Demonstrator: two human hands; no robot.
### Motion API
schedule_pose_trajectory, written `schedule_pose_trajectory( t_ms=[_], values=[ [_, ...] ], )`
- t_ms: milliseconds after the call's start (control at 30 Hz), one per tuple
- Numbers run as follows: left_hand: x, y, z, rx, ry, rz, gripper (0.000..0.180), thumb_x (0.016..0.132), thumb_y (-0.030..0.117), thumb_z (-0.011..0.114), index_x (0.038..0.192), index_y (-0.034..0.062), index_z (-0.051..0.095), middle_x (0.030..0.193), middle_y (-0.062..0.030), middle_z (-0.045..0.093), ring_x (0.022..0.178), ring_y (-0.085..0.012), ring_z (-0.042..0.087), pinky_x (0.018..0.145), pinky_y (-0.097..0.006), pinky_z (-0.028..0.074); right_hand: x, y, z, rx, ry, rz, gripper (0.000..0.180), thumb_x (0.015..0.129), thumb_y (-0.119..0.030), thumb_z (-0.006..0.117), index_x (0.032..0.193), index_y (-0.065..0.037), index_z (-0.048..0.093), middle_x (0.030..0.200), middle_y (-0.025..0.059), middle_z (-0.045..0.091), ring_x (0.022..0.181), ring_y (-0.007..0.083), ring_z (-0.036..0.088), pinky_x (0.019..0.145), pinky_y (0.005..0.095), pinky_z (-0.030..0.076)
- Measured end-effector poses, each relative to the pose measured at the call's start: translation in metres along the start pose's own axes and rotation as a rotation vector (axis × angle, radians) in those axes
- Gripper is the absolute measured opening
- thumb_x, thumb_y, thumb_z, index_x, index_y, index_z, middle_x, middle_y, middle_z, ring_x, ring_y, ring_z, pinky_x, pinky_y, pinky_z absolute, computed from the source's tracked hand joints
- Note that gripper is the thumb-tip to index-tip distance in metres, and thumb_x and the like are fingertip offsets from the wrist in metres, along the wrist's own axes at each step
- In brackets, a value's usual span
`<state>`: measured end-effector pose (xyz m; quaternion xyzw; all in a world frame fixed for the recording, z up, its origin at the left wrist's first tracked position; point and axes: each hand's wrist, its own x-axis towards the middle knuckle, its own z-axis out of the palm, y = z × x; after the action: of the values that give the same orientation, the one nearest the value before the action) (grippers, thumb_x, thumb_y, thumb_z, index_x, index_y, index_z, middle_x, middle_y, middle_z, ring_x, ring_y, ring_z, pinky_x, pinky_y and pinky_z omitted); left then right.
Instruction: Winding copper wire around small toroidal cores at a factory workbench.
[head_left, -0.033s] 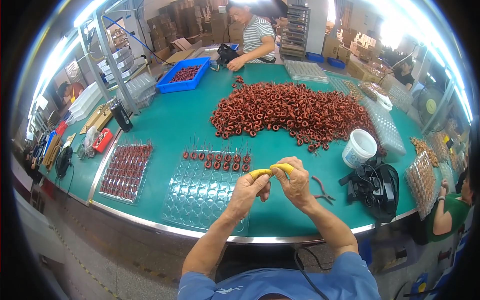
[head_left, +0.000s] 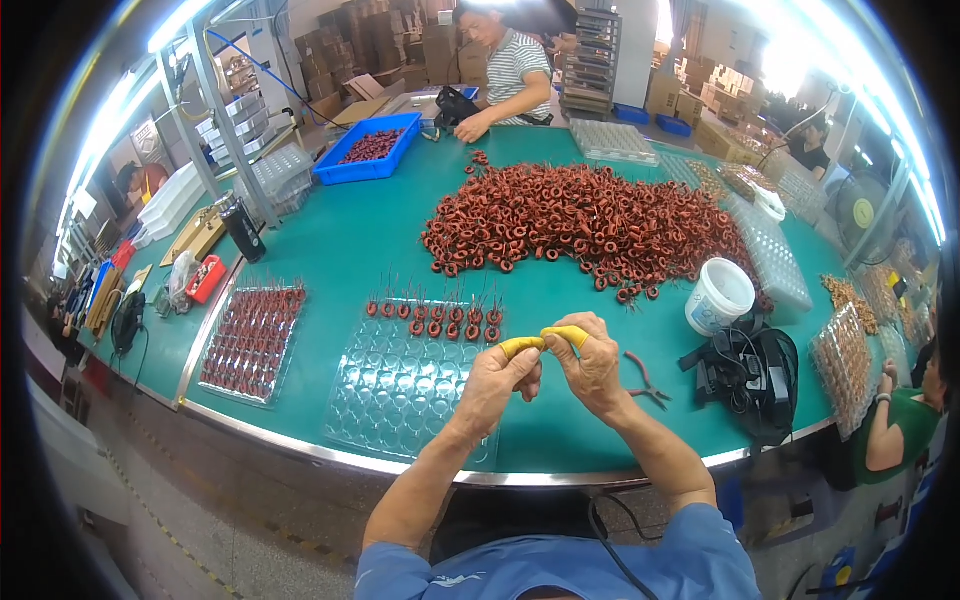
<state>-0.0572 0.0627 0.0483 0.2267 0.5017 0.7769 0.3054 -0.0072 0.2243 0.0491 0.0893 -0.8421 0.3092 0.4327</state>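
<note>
— Head view: both hands meet over the counter's [head_left: 330,240] front edge. The left hand [head_left: 497,385] and right hand [head_left: 590,368] wear yellow finger cots [head_left: 563,333], fingers pinched together on something too small to make out, likely one copper toroid coil.

— What lies around them?

— Just beyond, a clear blister tray [head_left: 400,390] with one row of coils [head_left: 435,320] along its far edge; small pliers [head_left: 645,380] to the right; a white tub [head_left: 718,296]; farther off, the big coil heap [head_left: 590,225].

— Any risk?

— I judge the piece could slip from the cots and roll off the edge, or its thin leads could bend if pinched too hard.
</note>
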Motion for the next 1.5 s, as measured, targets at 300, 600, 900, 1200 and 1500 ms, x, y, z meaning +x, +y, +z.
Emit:
schedule_pose_trajectory(
  t_ms=[300,600,900,1200,1500],
  values=[
    [0.004,-0.015,-0.002,0.043,0.124,0.107,0.024,0.097,0.020,0.055,0.103,-0.0016,0.063,0.074,-0.0028,0.058,0.061,-0.0115,0.055,0.056,-0.025,0.045,0.001,-0.011,-0.003,-0.156,0.086,-0.265,0.010,0.079,-0.011,0.072,0.083,-0.003,0.067,0.084,0.0055,0.063,0.079,0.0236,0.059,0.079,0.0384,0.043],
    [-0.008,-0.015,-0.004,-0.214,0.098,0.037,0.023,0.099,0.024,0.051,0.099,0.0013,0.058,0.075,-0.0034,0.056,0.060,-0.0139,0.055,0.054,-0.026,0.045,0.000,-0.005,-0.003,0.528,-0.153,0.385,0.017,0.090,-0.019,0.066,0.097,-0.005,0.069,0.100,0.0078,0.065,0.101,0.0204,0.058,0.088,0.0346,0.045],
    [-0.010,-0.011,0.009,-0.248,0.122,0.076,0.021,0.099,0.020,0.051,0.105,0.0007,0.055,0.076,-0.0038,0.055,0.060,-0.0135,0.054,0.055,-0.026,0.045,-0.005,0.014,0.011,1.316,-0.281,0.747,0.029,0.094,-0.025,0.060,0.100,0.002,0.068,0.106,0.0083,0.064,0.104,0.0193,0.056,0.098,0.0324,0.040],
    [-0.001,-0.017,0.004,0.020,0.206,0.141,0.017,0.099,0.015,0.050,0.102,-0.0007,0.055,0.071,-0.0027,0.052,0.058,-0.0118,0.053,0.052,-0.024,0.043,-0.010,0.008,0.005,0.875,-0.254,0.621,0.026,0.096,-0.025,0.058,0.100,0.000,0.067,0.098,0.0047,0.065,0.096,0.0129,0.058,0.090,0.0294,0.045],
    [0.001,-0.012,0.002,-0.090,0.136,0.149,0.024,0.101,0.015,0.044,0.122,0.0042,0.048,0.082,-0.0043,0.053,0.067,-0.0141,0.054,0.060,-0.026,0.046,-0.014,0.025,0.014,0.939,-0.178,0.563,0.036,0.098,-0.033,0.055,0.113,-0.001,0.065,0.105,0.0058,0.066,0.099,0.0138,0.059,0.090,0.0305,0.046]
  ],
)
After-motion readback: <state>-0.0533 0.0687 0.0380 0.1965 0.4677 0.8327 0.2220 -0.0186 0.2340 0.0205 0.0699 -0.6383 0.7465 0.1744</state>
